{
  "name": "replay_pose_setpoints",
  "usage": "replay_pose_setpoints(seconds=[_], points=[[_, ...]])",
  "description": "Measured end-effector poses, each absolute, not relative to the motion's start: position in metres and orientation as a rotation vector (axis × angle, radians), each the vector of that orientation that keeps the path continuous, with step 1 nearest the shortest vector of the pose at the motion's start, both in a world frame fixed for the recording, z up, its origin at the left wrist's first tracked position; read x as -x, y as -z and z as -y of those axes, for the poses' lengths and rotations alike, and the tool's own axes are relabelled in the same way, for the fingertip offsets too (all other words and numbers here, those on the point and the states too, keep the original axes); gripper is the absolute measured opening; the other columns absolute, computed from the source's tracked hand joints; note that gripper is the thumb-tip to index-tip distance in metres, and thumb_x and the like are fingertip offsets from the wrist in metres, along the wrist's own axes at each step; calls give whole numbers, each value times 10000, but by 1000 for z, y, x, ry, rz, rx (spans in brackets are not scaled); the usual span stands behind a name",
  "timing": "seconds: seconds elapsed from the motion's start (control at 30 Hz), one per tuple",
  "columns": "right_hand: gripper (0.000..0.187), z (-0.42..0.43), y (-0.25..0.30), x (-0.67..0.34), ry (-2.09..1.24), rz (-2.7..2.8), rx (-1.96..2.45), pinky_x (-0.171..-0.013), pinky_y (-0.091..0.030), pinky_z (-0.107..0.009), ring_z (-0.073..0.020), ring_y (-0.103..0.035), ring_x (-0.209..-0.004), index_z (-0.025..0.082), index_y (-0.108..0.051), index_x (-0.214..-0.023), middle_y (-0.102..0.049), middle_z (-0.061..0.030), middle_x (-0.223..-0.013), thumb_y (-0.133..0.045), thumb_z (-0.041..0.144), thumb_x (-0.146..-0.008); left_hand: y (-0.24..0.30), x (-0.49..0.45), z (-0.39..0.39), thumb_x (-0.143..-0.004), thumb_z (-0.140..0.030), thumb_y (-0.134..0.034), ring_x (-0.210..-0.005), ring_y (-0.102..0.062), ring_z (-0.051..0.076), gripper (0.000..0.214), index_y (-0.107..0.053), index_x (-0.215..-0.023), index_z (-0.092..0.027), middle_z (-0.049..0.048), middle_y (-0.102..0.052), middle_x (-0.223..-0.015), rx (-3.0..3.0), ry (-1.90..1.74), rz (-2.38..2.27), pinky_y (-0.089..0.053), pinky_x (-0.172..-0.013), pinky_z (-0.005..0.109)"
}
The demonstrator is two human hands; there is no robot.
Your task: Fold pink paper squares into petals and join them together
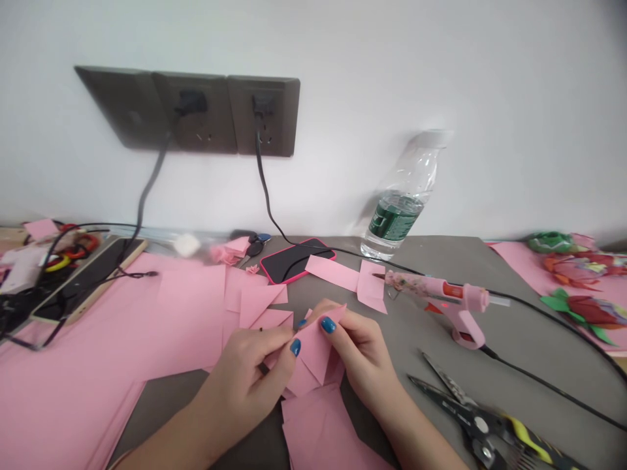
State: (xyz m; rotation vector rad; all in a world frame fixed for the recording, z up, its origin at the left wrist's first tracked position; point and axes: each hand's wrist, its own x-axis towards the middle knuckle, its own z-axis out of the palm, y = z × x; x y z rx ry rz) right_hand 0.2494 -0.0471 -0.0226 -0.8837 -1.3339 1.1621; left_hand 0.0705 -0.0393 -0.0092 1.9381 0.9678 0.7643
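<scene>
My left hand point(247, 369) and my right hand point(353, 349) both pinch a folded piece of pink paper point(313, 346) between thumbs and fingers, just above the grey tabletop point(392, 365). The fingernails on both hands are painted blue. Loose pink paper squares point(318, 424) lie under my hands and partly hide behind them. To the right of my right hand rests a pink hot glue gun point(448, 301) on its side. A pair of black-handled wire strippers point(470, 418) lies at the lower right, with a yellow-and-black grip.
A large pink paper sheet point(73, 398) covers the left side. Behind it stand a plastic water bottle point(401, 209), a phone in a pink case point(296, 260) and small scissors point(253, 249). Red paper flowers point(582, 294) lie at the right. Black cables run from wall sockets point(262, 114).
</scene>
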Motion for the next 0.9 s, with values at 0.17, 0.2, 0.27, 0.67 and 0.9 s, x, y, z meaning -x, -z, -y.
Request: replay_pose_setpoints(seconds=[0.17, 0.2, 0.27, 0.67, 0.9], points=[[190, 48, 22, -245, -1255, 1323, 885, -591, -418, -251, -147, -509, -656, 174, -677, -786, -592, -22, -731, -646, 299, -926, 6, -71, 39, -979, -180, -395, -488, -250, 84, 359, -275, -642, -212, -69, -236, -578, -1915, -772, -951, -205, -461, 237], [171, 49, 23, -244, -1270, 1318, 886, -585, -409, -246, -142, -496, -651, 174, -660, -788, -576, -14, -728, -654, 286, -917, 6, -71, 39, -979, -182, -398, -487, -246, 84, 362, -273, -640, -212, -69, -235, -577, -1920, -777, -950, -202, -459, 238], [187, 49, 23, -243, -1264, 1338, 897, -577, -391, -243, -137, -477, -648, 174, -630, -769, -548, -6, -718, -638, 281, -923, 5, -70, 39, -979, -181, -399, -486, -239, 84, 366, -267, -639, -213, -70, -232, -577, -1927, -784, -946, -196, -457, 241], [441, 50, 23, -247, -1170, 1410, 989, -590, -358, -265, -130, -419, -607, 183, -495, -660, -455, 11, -662, -404, 393, -1038, 4, -69, 38, -982, -200, -375, -502, -231, 92, 372, -217, -646, -213, -64, -209, -581, -1886, -703, -900, -202, -474, 254], [434, 48, 28, -250, -1195, 1301, 956, -581, -347, -272, -140, -434, -615, 180, -540, -692, -497, -7, -686, -401, 407, -1035, 0, -67, 37, -990, -293, -385, -544, -263, 111, 385, -272, -630, -212, -48, -249, -609, -1613, -637, -896, -224, -498, 269]])
